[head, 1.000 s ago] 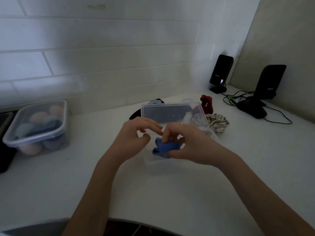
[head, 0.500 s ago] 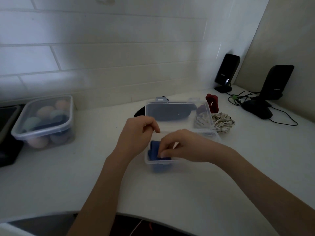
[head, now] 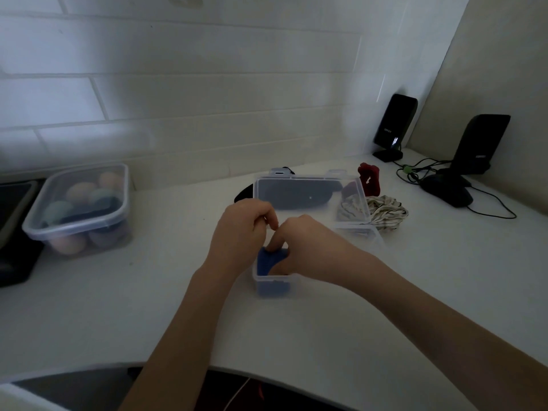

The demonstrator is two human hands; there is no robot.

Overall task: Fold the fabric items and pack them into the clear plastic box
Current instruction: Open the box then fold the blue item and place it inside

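A clear plastic box (head: pixel 274 282) stands open on the white counter, its lid (head: pixel 308 191) raised at the back. A folded blue fabric piece (head: pixel 267 261) lies in the box's left end. My right hand (head: pixel 308 247) reaches into the box and presses its fingers on the blue fabric. My left hand (head: pixel 241 229) hovers over the box's left rim with its fingers curled, touching the right hand. A striped cream fabric (head: pixel 385 210) and a red fabric (head: pixel 369 180) lie to the right of the box. A dark fabric (head: pixel 246 194) shows behind the lid.
A lidded plastic container (head: pixel 80 209) of coloured rounded items stands at the left. Two black speakers (head: pixel 394 126) (head: pixel 480 143), a black mouse (head: pixel 447 192) and cables occupy the back right corner. A tiled wall rises behind. The counter's curved edge runs near me.
The right hand brought the blue fabric down from above the box into its left end and now presses it. The left hand moved closer to the box rim.
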